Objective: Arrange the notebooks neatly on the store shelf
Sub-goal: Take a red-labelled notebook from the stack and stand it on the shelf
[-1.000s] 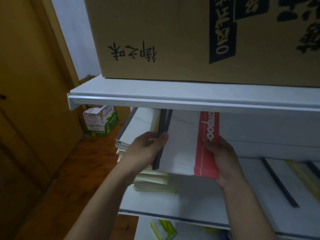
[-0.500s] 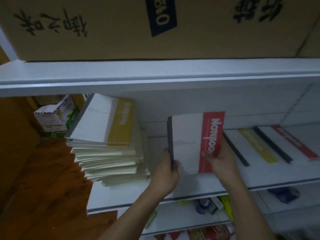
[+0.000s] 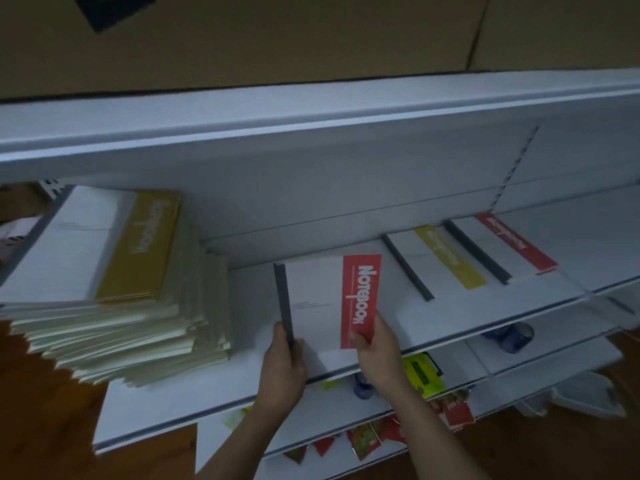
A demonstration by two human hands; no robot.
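A large cardboard box (image 3: 277, 36) sits on the upper board (image 3: 311, 109), which overhangs the white shelf (image 3: 166, 414) below it. At the left end of that shelf stands a tall, ragged stack of notebooks (image 3: 114, 327), its edges fanned out and a yellow-banded cover on top. It crowds the left side of the bare stretch in the middle. Toward the right, a flat yellow-banded notebook (image 3: 436, 261) and a flat red-banded notebook (image 3: 502, 247) lie side by side, close together.

Between the stack and these two is the held notebook (image 3: 318, 299), white with a red band and a dark spine, over the bare part of the shelf. Whether its far edge touches the board cannot be told. The left hand (image 3: 282, 372) curls its fingers round the near end of the spine. The right hand (image 3: 379, 355) pinches the near corner of the red band, thumb on the cover.

The lower shelves hold blue rolls (image 3: 512, 337), a yellow-green packet (image 3: 424, 374) and, along a front edge, red packets (image 3: 367, 441), all blurred. Wooden floor (image 3: 41, 427) shows at the left
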